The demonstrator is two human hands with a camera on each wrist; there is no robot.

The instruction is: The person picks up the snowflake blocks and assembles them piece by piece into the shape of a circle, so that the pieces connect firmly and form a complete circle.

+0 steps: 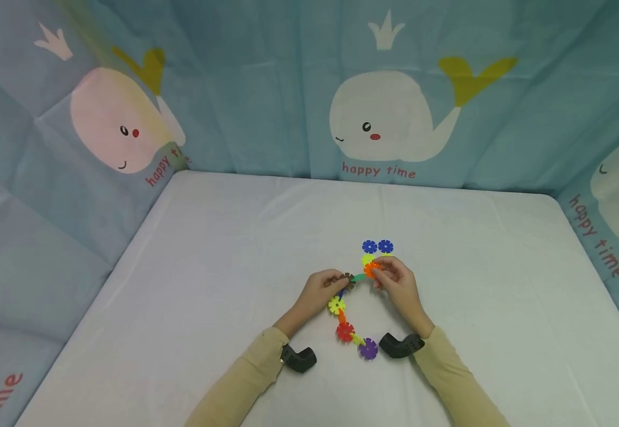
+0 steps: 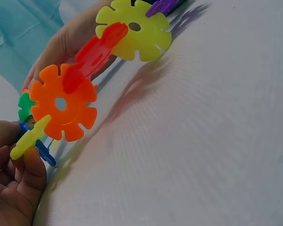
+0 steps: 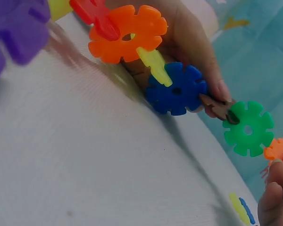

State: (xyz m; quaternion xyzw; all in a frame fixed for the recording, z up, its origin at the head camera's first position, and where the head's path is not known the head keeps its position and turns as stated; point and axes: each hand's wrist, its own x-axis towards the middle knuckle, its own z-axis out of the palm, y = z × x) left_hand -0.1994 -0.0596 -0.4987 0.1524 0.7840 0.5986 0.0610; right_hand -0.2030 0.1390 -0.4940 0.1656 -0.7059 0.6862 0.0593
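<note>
My left hand point(image 1: 324, 289) pinches a brown notched snowflake disc point(image 1: 349, 280) in a curved chain of coloured plastic discs. My right hand point(image 1: 399, 284) pinches an orange disc point(image 1: 371, 270) beside the green disc point(image 3: 248, 128), at the chain's far end. From the brown one, the chain runs towards me through a blue disc point(image 3: 177, 89), a yellow disc point(image 1: 336, 305), another orange disc point(image 2: 63, 102), a red disc point(image 1: 345, 332) and a second yellow disc point(image 2: 134, 30) to a purple disc point(image 1: 368, 349). Whether the right-hand orange disc is joined to the green one is unclear.
Two blue discs point(image 1: 377, 246) lie side by side beyond my right hand. Nearer are yellow discs point(image 1: 367, 260), one partly hidden by the fingers. A white-covered table point(image 1: 224, 249) meets a blue whale-print curtain point(image 1: 266, 118). Black wrist cameras point(image 1: 402, 345) protrude from both wrists.
</note>
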